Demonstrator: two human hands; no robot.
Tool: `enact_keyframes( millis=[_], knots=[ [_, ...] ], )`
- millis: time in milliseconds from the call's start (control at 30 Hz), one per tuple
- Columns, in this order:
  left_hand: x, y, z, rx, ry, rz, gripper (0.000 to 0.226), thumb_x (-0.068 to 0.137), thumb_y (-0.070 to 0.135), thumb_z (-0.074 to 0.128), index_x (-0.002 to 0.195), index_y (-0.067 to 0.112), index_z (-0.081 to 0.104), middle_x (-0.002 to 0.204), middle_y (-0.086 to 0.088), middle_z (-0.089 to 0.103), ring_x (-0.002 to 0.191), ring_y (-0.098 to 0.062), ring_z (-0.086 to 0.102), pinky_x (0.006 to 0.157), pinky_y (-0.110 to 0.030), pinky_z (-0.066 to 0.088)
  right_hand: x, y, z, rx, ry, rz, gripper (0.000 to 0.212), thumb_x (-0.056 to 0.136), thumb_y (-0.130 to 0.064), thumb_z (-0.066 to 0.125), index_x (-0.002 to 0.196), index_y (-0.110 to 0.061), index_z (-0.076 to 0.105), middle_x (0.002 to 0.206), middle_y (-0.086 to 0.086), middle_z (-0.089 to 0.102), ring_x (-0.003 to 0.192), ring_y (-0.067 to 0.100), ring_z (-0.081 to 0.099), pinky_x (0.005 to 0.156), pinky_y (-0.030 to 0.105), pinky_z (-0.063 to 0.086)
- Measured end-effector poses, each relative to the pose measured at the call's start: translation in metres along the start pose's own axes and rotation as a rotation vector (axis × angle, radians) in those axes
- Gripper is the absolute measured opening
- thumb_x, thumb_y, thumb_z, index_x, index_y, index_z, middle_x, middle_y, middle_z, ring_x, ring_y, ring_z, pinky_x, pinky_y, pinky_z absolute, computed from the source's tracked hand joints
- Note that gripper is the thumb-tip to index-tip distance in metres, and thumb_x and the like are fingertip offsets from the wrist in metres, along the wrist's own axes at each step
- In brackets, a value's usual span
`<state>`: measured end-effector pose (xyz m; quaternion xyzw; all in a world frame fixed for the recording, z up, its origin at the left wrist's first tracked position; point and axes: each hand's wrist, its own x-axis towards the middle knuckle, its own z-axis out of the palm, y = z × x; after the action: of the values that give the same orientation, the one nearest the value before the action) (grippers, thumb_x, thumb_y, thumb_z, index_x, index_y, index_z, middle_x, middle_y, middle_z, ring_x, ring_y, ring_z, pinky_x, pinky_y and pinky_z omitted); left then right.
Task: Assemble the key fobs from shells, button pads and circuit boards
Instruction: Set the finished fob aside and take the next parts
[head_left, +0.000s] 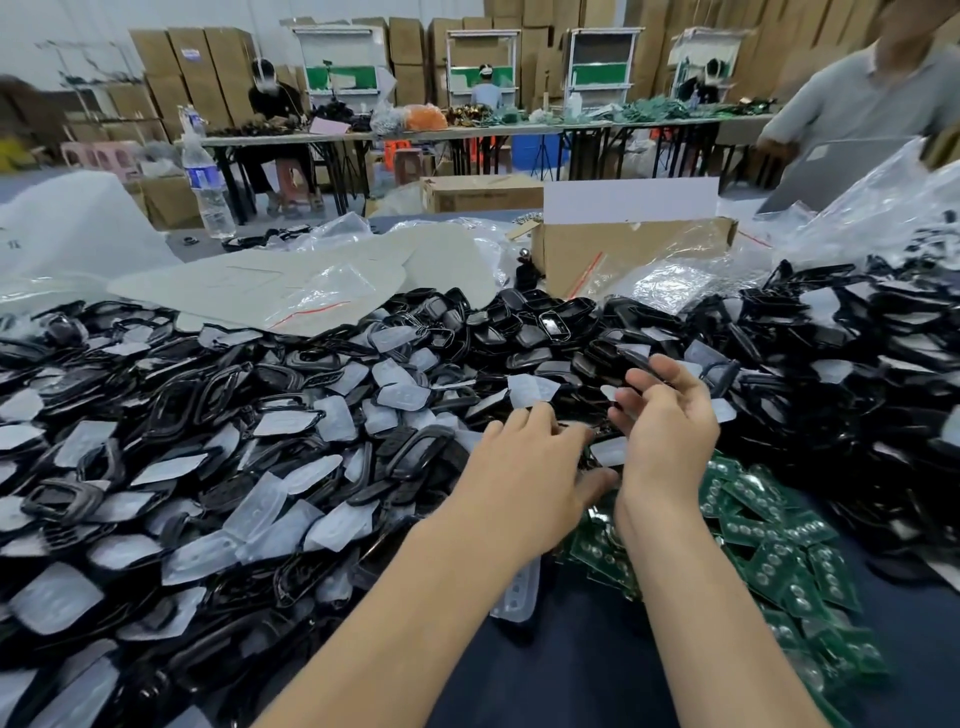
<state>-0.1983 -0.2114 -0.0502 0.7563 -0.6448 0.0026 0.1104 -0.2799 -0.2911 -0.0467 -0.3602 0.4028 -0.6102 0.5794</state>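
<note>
Table (571, 675) is buried in shells (171, 405) and button pads (332, 415), circuit boards (769, 540) heaped front right. Cardboard box (597, 254) sits behind the pile, water bottle (208, 182) way back left.

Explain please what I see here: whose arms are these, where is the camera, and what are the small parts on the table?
No machine here: a person wears one camera on the head, so you look down along their own arms. The table holds a heap of black shells mixed with cloudy button pads; green circuit boards lie at the right. The right hand pinches one shell; the left hand reaches into the heap, its grip hidden.
</note>
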Motion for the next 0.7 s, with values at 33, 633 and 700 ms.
enact_keyframes(
  millis=[33,633,700],
  knots=[
    [0.002,0.001,0.0,0.01,-0.008,0.003,0.055,0.101,0.058,0.04,0.145,0.025,0.045,0.126,-0.006,0.051,0.119,-0.026,0.046,0.098,-0.037,0.035,0.001,-0.001,0.0,0.024,0.016,0.01,0.033,0.101,0.0,0.038,0.101,-0.023,0.061,0.092,-0.002,0.066,0.068,0.004,0.063,0.06,0.016,0.052],
    [-0.013,0.002,-0.005,-0.008,-0.087,0.24,0.055,0.092,0.064,0.041,0.134,0.031,0.051,0.118,0.006,0.047,0.11,-0.015,0.039,0.093,-0.034,0.034,0.004,-0.01,-0.004,0.208,0.155,0.029,0.034,0.095,0.005,0.037,0.093,-0.021,0.061,0.083,-0.001,0.063,0.053,0.004,0.056,0.054,0.021,0.049],
    [-0.016,0.006,-0.002,0.103,-0.13,0.265,0.064,0.09,0.066,0.043,0.14,0.028,0.046,0.128,0.001,0.042,0.117,-0.019,0.036,0.095,-0.035,0.031,0.001,-0.014,-0.002,0.182,0.117,-0.008,0.035,0.096,0.004,0.038,0.092,-0.023,0.061,0.08,-0.004,0.063,0.052,0.004,0.056,0.054,0.021,0.049]
  ],
)
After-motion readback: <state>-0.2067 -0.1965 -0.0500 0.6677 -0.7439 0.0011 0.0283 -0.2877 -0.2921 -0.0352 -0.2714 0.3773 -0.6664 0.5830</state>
